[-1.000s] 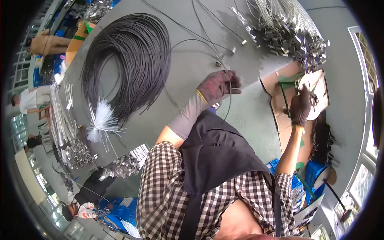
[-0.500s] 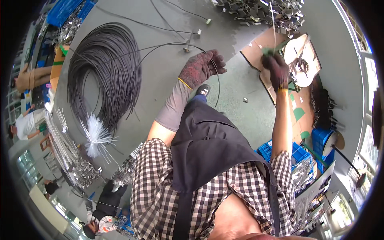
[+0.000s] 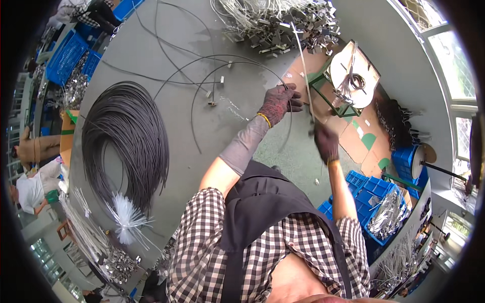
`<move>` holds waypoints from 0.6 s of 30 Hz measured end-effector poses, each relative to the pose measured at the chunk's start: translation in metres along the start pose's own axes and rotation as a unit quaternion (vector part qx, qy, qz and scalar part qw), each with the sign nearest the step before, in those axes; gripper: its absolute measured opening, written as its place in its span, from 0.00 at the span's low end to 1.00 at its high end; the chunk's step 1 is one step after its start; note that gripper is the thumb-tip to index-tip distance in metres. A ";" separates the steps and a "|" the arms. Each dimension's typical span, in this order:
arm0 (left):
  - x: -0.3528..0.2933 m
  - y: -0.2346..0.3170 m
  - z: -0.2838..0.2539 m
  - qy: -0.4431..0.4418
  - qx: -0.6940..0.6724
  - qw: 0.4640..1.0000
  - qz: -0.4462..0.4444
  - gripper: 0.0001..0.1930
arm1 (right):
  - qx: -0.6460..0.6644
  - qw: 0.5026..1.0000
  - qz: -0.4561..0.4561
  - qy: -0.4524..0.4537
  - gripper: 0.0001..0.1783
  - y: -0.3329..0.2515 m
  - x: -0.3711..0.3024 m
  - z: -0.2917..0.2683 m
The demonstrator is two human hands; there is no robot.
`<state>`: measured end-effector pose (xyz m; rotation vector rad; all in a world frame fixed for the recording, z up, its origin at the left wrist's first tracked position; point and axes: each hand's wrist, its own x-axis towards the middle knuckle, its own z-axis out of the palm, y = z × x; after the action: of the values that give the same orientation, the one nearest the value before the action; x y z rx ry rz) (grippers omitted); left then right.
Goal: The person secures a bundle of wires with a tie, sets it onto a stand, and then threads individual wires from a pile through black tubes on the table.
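A dark, reddish work glove covers my left hand (image 3: 279, 103). Its fingers are closed on a thin black cable (image 3: 237, 56), which arcs left in wide loops and hangs down below the fingers. My right hand (image 3: 327, 143), also gloved and smeared by motion, is lower and to the right. It grips the lower end of a long white strip (image 3: 304, 68) that reaches up to a heap of small metal-ended pieces (image 3: 288, 30). At the left lies a big coil of black cable (image 3: 139, 131).
A bundle of white ties (image 3: 126, 217) lies by the coil. A green-framed stand with a round white top (image 3: 371, 76) holds short dark cables on the right. Below it are blue crates (image 3: 371, 194) and flattened cardboard (image 3: 353, 141). Other people are at the far left.
The view has shifted. My right hand has come down toward my body with the white strip. The cable in my left hand now swings in a wider loop, with one end hanging left.
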<state>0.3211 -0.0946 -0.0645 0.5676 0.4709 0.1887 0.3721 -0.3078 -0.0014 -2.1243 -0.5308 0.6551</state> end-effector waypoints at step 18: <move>-0.015 0.091 0.004 -0.001 -0.033 0.989 0.142 0.12 | 0.003 0.971 0.216 -0.106 0.12 0.249 -0.254 -0.008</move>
<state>0.3057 -0.0252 -0.0051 0.5675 0.3779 0.4738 0.2154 -0.5987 -0.1319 -2.1950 -0.1715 1.1344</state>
